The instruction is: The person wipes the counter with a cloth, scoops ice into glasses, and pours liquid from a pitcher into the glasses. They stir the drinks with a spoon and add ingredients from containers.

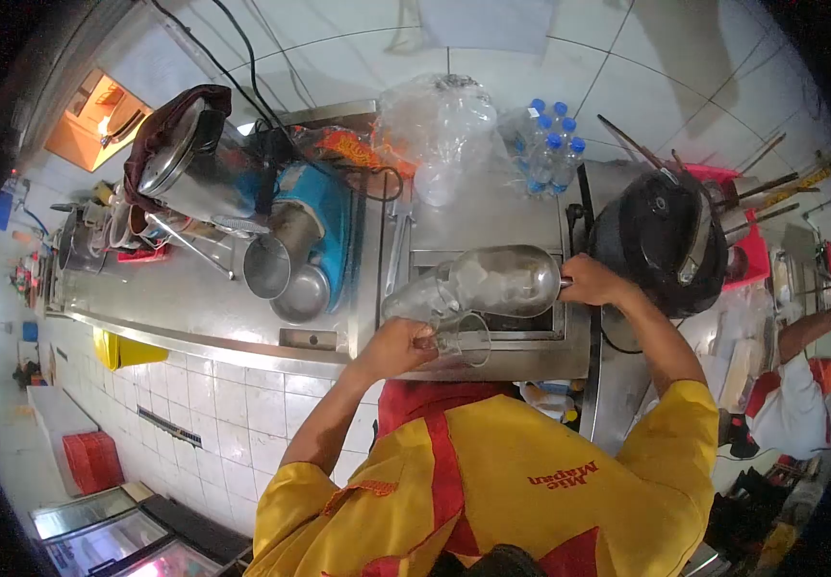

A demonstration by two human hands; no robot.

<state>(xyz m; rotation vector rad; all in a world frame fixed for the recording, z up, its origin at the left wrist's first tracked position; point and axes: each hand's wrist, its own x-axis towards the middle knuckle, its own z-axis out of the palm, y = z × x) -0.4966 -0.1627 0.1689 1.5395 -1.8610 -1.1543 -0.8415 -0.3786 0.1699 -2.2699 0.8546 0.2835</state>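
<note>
My right hand (592,282) is closed round the handle of a large metal scoop (516,279), which lies sideways over an opening in the steel counter. Clear, whitish pieces that look like ice show at the scoop's mouth and to its left. Below that mouth, my left hand (398,348) grips a clear glass mug (468,342), its fingers wrapped at the handle side. The mug is tilted, and its rim faces right. In this view the scoop's front edge overlaps the upper side of the mug.
Left on the steel counter (175,313) stand a blue appliance (337,226), a metal cup (269,264) and a metal jug (199,168). Behind are a clear plastic bag (440,125) and blue-capped bottles (545,159). A black lidded pot (656,240) stands right; another person's arm (810,332) shows beyond.
</note>
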